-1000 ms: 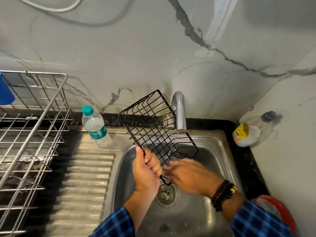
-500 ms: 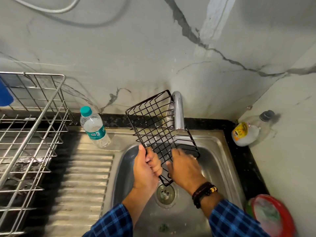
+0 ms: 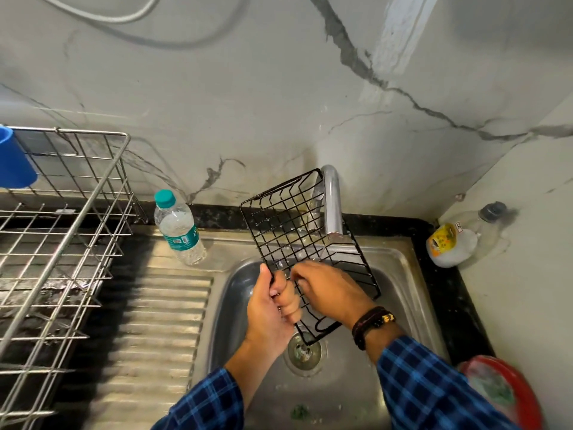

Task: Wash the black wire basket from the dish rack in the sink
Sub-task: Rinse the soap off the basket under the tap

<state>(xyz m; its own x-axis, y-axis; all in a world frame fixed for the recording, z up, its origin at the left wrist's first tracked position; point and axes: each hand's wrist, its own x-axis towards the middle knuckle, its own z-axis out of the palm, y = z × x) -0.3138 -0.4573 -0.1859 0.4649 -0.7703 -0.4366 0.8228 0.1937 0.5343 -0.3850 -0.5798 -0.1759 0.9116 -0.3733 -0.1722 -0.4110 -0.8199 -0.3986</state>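
Wire basket point(image 3: 279, 231) over the sink point(image 3: 403, 274), under the tap point(image 3: 331, 200) at its 12 o'clock. Water bottle point(image 3: 179, 231) at 10, dish rack point(image 3: 62, 243) at 9, toppled bottle point(image 3: 452, 243) on the worktop point(image 3: 446, 290) at 2, bowl point(image 3: 508, 395) at 4.

Blue cup point(image 3: 14, 159) cut by left edge. Dish rack point(image 3: 62, 243) runs off left and bottom. Red-rimmed dish point(image 3: 508, 395), lower right: blurred, cropped, contents unclear. Right hand point(image 3: 328, 290): fingertips tucked under, hidden. Water bottle point(image 3: 179, 228) label print too small. Faucet point(image 3: 331, 206) base screened by black wire basket point(image 3: 280, 234).
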